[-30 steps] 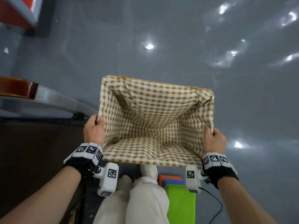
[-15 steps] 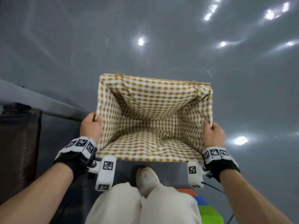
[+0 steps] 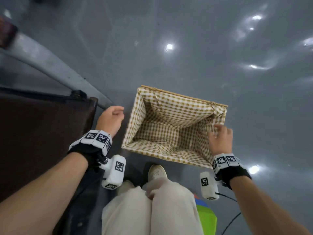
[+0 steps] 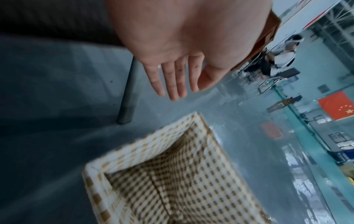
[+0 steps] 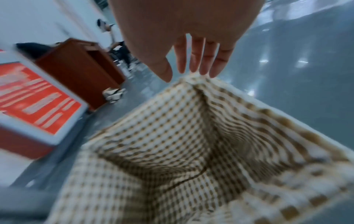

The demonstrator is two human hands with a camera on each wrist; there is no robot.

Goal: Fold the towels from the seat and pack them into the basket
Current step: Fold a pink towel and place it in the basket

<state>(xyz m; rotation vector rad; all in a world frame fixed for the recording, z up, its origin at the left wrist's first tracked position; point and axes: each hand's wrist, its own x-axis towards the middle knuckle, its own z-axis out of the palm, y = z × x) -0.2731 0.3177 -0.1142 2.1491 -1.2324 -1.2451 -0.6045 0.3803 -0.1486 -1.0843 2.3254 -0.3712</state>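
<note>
An empty basket with a brown-and-white checked liner stands on the grey floor in front of my feet. My left hand hangs open to the left of the basket, apart from it, and its fingers are straight and hold nothing. My right hand is over the right rim. In the right wrist view its straight fingertips just touch the liner at the rim of the basket. A stack of green, blue and orange towels shows at the bottom right, partly hidden behind my leg.
A dark brown seat fills the left side, with a grey metal leg slanting toward the basket. My beige trousers and a shoe are just below the basket. A black cable trails at the right. A red-brown cabinet stands farther off.
Both hands gripped the basket's side rims before. Now both have let go: the left hand has drawn away to the left and the right fingers have straightened at the rim. The basket now sits turned slightly.
</note>
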